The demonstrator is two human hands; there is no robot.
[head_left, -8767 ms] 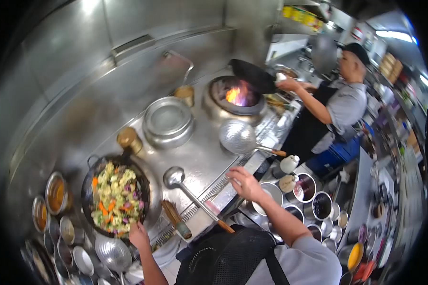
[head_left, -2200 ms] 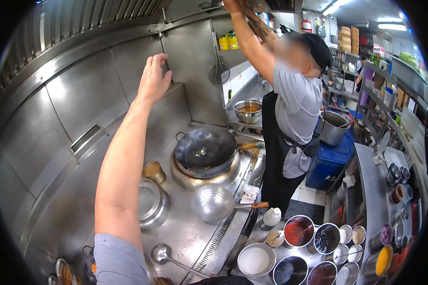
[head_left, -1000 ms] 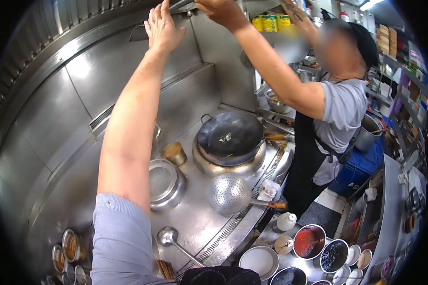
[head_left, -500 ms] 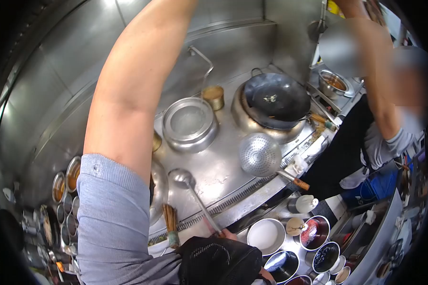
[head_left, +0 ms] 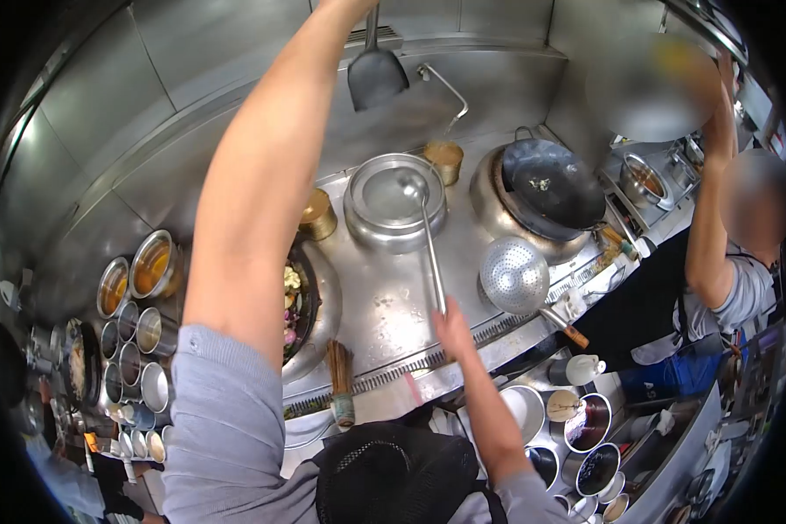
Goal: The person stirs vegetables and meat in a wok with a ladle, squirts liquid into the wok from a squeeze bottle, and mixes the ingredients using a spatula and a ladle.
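Note:
My right hand (head_left: 452, 330) is closed round the handle of a ladle (head_left: 434, 253). The ladle's bowl is at the metal pot (head_left: 358, 229) holding a cloudy liquid. High at the top edge, my left hand (head_left: 351, 5) is mostly cut off, its fingers out of sight. Right beside it a dark wok spatula (head_left: 377, 80) hangs blade down; whether the hand grips it does not show. Behind my left forearm, a wok (head_left: 304, 336) with food, including purple and yellowish pieces, is partly hidden. A bamboo brush (head_left: 341, 371) stands near that wok.
A second wok (head_left: 557, 205) sits on the right burner, with a perforated skimmer (head_left: 513, 275) in front. A water spout (head_left: 450, 92) bends over a brass-coloured can (head_left: 444, 162). Seasoning containers (head_left: 585, 424) stand lower right, metal bowls (head_left: 153, 266) at left. A co-worker (head_left: 716, 253) raises an arm at right.
My right hand has brought the ladle from the counter front up to the pot. The view has shifted, bringing the hanging spatula and the left wok's food into sight. My left arm stays raised.

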